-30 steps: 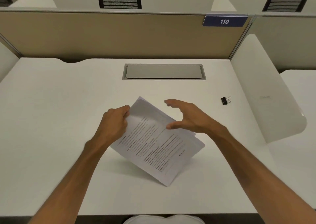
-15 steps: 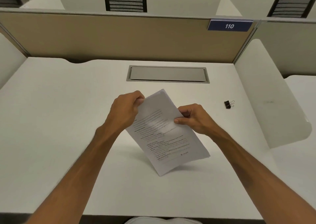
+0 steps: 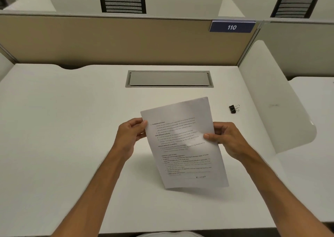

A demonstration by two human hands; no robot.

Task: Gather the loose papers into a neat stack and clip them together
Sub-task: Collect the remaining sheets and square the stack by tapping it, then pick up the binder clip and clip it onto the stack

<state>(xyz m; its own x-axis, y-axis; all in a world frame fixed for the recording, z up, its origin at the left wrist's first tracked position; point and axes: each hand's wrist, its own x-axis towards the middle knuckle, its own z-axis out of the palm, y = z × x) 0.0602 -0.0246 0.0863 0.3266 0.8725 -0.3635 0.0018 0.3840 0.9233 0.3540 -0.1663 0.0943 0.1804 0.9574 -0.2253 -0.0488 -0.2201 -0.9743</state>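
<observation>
A stack of printed papers (image 3: 182, 146) stands nearly upright in the middle of the white desk (image 3: 54, 128), its bottom edge resting on or just above the surface. My left hand (image 3: 130, 135) grips the stack's left edge near the top. My right hand (image 3: 226, 139) pinches the right edge, thumb on the printed front. A small black binder clip (image 3: 233, 108) lies on the desk to the right, apart from both hands and the papers.
A grey cable hatch (image 3: 169, 79) is set into the desk behind the papers. A tan partition (image 3: 108, 41) with a blue "110" sign (image 3: 232, 27) closes the back. A white side divider (image 3: 274, 101) bounds the right.
The papers have swung from a tilted diagonal to nearly upright and squarer. My right hand went from open above the sheets to gripping the right edge; my left hand slid down the left edge.
</observation>
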